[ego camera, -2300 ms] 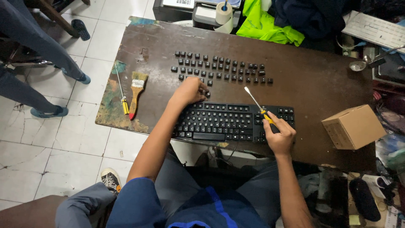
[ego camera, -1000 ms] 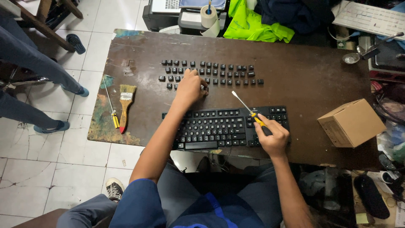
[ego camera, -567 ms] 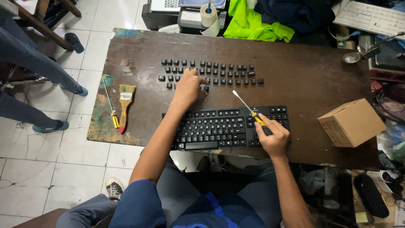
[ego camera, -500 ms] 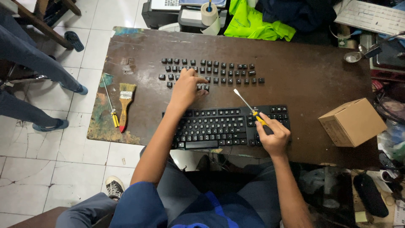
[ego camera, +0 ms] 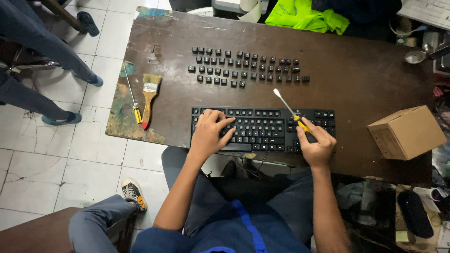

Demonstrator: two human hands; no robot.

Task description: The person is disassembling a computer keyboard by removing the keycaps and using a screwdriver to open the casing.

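Two hands on black keyboard (ego camera: 262, 129), left (ego camera: 211, 133) spread flat, right (ego camera: 316, 145) gripping yellow-handled screwdriver (ego camera: 293, 111).

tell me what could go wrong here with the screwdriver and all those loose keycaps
1. The right hand holds the screwdriver with its tip raised over the keyboard; a slip could gouge a key or jab the left hand, which rests on the keys close by.
2. The loose keycaps lie in open rows on the table; a sweeping arm could scatter them or mix their order.
3. The keyboard sits near the table's front edge, so hard prying might push it off.
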